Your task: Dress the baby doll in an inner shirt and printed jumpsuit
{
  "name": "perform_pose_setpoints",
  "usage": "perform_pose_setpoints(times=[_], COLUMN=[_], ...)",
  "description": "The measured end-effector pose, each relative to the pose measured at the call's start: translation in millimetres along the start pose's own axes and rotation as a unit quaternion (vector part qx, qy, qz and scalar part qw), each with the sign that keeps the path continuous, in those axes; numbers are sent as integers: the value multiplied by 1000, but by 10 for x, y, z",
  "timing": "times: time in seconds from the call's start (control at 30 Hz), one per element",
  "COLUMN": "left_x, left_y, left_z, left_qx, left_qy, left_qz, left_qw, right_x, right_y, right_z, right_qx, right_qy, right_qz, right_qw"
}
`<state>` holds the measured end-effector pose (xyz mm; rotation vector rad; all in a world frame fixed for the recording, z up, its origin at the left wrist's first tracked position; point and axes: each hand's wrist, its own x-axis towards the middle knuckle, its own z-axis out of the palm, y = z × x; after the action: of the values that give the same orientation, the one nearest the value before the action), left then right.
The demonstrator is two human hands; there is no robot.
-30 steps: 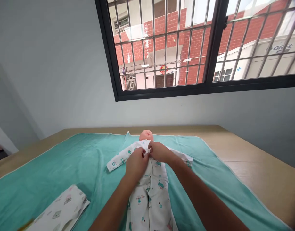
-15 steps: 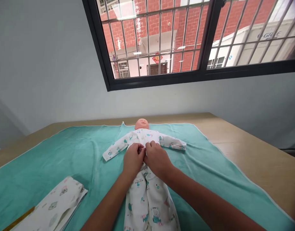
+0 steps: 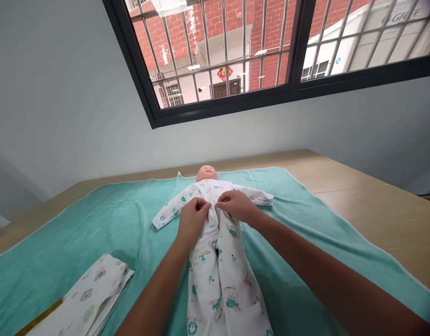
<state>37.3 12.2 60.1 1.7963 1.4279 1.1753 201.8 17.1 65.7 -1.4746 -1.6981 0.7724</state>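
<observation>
A baby doll [image 3: 207, 173] lies on its back, dressed in a white romper [image 3: 232, 275] with green and pink animal prints. Its sleeves stretch out to both sides and its legs point toward me. At the romper's front opening, my left hand [image 3: 193, 215] pinches the left edge of the fabric. My right hand [image 3: 236, 205] pinches the other edge at about the same height, with a small gap between the fingertips. Below the hands the front edges run down to the crotch, where a small dark gap shows. Any fasteners under the fingers are hidden.
A turquoise blanket [image 3: 123, 224] lies under the doll on a wooden table [image 3: 369, 205]. Folded white printed cloth [image 3: 85, 298] rests at the lower left, beside a yellowish strip [image 3: 39, 318]. Behind the table stand a wall and a barred window [image 3: 222, 105].
My hands have moved slightly up the romper and apart, the right one more so, uncovering more of the front opening. The camera view has tilted a little.
</observation>
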Motion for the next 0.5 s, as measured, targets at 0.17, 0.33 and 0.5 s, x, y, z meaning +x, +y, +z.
perform_pose_setpoints(times=[0.17, 0.33, 0.5], left_x=[201, 242, 180], left_y=[207, 125, -65], left_z=[3, 72, 123], left_qx=[38, -13, -37], left_qy=[-83, -83, -36], left_qz=[6, 9, 40], left_qw=[996, 996, 998], right_x=[34, -47, -179], right_y=[102, 188, 189], right_z=[-117, 126, 414], right_qx=[283, 241, 114], right_qy=[-65, 69, 190], right_qz=[115, 69, -60], right_qw=[950, 966, 973])
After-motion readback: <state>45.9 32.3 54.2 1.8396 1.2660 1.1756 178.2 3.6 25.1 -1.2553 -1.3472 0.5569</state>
